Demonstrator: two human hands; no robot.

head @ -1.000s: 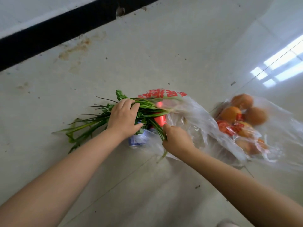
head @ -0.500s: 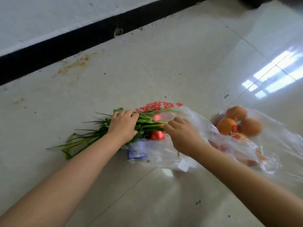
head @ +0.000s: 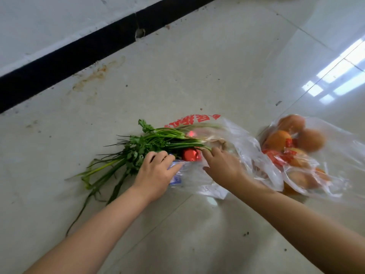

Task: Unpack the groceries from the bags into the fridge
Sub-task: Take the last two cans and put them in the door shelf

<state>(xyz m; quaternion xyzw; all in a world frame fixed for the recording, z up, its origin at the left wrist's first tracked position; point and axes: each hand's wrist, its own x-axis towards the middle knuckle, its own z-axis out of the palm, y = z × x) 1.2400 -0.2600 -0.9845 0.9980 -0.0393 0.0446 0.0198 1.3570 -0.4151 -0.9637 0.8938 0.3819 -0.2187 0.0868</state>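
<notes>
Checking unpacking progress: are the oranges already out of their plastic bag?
No, the oranges are enclosed in their clear plastic bag on the floor, away from both hands.

My left hand covers blue item's top; label unreadable. Red print on clear bag illegible. Oranges motion-blurred. Forearms cut by frame edge.

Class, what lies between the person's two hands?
In the head view, a shiny red foil-wrapped item inside the clear plastic bag sits between the left hand and right hand.
</notes>
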